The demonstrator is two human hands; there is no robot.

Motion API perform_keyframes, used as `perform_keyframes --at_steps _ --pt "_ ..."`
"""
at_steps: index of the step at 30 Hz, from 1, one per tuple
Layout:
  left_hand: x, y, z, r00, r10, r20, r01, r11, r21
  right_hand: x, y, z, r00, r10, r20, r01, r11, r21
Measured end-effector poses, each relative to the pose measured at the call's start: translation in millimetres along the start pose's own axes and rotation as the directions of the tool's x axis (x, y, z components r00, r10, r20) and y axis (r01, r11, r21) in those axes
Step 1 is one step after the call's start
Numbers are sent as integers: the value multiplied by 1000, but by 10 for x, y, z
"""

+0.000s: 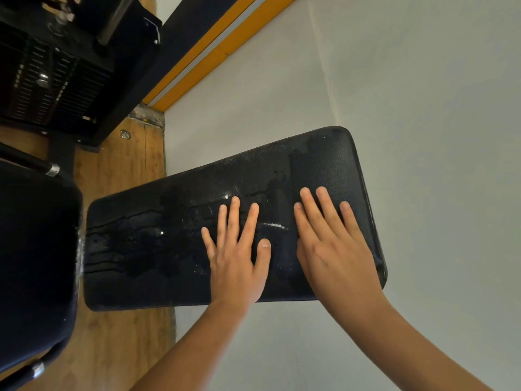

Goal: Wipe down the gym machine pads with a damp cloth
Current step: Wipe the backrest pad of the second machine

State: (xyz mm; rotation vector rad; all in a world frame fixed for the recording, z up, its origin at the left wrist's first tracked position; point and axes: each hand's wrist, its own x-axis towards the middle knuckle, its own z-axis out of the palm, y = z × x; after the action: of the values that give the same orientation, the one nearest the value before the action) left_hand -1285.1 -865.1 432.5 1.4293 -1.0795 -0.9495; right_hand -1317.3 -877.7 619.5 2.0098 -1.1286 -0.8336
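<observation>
A long black padded backrest [158, 244] stretches across the middle of the view, its textured surface wet with streaks and droplets. My left hand [236, 255] lies flat on the pad's middle with its fingers spread and straight. Close beside it, my right hand [329, 244] lies flat near the pad's right end, fingers straight and together. Neither hand holds anything. No cloth is in view.
A second black pad [33, 263] on a metal frame sits at the left edge. A black weight stack [48, 86] stands at the upper left on the wooden floor [124, 170]. A pale wall [423, 108] with an orange and grey stripe fills the right side.
</observation>
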Motion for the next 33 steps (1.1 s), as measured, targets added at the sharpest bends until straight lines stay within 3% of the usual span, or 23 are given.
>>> perform_keyframes --at_steps 12,26,30,33 --pt "30 -26 8 1000 9 -22 -9 1000 -1 1535 149 -110 999 41 13 -40 999 -23" --pt "0 -15 -28 1000 3 29 -3 1000 6 138 -31 -59 998 -40 37 40 999 2" --pt "8 -34 -92 997 22 77 -20 1000 -24 67 -50 -22 999 -33 3 33 999 4" --pt "35 -170 -189 997 67 35 -66 997 -41 65 -52 3 999 -30 -17 30 999 -11"
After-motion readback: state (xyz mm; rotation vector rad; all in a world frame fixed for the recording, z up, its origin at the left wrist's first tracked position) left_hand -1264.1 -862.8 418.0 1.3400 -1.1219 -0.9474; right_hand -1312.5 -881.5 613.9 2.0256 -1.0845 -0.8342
